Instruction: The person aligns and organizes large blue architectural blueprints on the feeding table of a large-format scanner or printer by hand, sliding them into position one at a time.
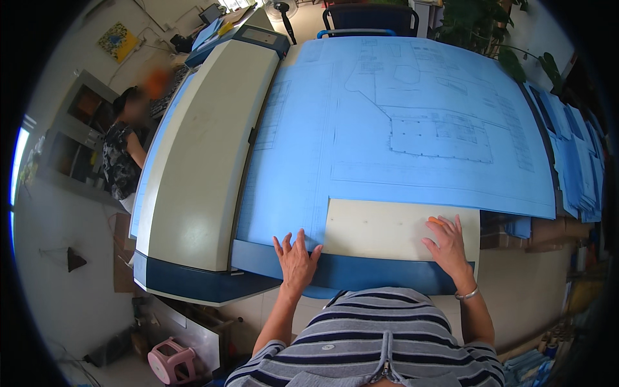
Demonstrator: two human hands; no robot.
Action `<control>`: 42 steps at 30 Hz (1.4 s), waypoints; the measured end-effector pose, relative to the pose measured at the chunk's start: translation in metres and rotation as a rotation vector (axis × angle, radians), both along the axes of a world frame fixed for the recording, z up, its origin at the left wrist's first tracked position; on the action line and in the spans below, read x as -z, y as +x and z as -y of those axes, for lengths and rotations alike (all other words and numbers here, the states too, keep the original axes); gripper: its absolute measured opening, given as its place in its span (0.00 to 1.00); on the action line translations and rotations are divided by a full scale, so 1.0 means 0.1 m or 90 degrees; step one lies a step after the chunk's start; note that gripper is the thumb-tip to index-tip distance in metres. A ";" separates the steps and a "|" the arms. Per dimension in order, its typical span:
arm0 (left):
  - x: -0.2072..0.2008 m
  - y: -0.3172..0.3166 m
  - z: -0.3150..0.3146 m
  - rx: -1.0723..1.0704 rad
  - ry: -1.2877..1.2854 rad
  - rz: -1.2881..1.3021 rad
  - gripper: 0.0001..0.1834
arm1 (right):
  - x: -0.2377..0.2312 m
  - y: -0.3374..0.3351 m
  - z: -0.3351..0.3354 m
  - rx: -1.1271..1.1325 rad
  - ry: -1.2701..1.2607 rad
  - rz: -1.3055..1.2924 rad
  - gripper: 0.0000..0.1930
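A large blue printed drawing sheet (361, 97) lies over the bed of a wide-format machine, with fine line plans on it. My left hand (298, 263) rests at the sheet's near edge by the machine's dark blue front rail (361, 274), its fingers spread and nothing in them. On the right, over the bare cream bed panel (361, 226), is my right hand (449, 246) with fingers apart. A small orange thing (436, 220) shows at its fingertips; I cannot tell whether it is worn on a finger or lies beneath.
The machine's long cream cover (200, 148) stands to the left of the sheet. Stacked folded blue papers (577, 148) sit at the right. A dark chair (371, 20) is at the far side, a pink stool (171, 361) on the floor lower left. Another person (122, 151) is at far left.
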State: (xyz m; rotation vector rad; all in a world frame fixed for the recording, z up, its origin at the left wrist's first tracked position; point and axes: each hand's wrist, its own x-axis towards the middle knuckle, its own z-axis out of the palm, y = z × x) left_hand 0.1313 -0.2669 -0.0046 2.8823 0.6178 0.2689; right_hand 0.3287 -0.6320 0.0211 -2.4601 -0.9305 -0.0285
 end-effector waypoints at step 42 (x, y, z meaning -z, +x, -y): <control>0.04 0.09 -0.42 -0.077 -0.006 -0.011 0.34 | 0.23 0.89 -0.28 -0.024 -0.098 0.165 0.22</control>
